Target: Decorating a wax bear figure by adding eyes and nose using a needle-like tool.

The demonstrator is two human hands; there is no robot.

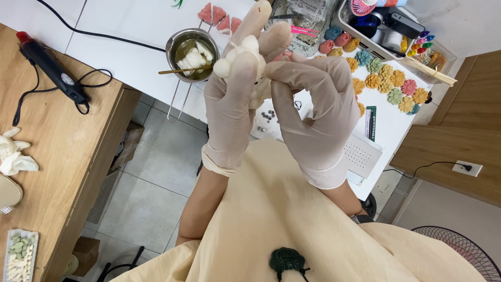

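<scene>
Both my hands wear pale latex gloves and are raised close to the camera. My left hand [232,99] grips a small cream-white moulded figure [245,52] between thumb and fingers. My right hand [318,109] pinches the same figure from the right side, thumb and forefinger touching it. Most of the figure is hidden behind my fingers. Behind my hands, on the white table [130,31], stands a small metal pot [190,52] with greenish liquid, white lumps and a wooden stick in it.
Several coloured flower-shaped pieces [389,81] and pink wedge pieces [219,15] lie on the white table. A tray of tools [383,23] and wooden sticks [430,73] sit at the back right. A black corded tool [49,68] lies on the wooden desk [57,151] at left.
</scene>
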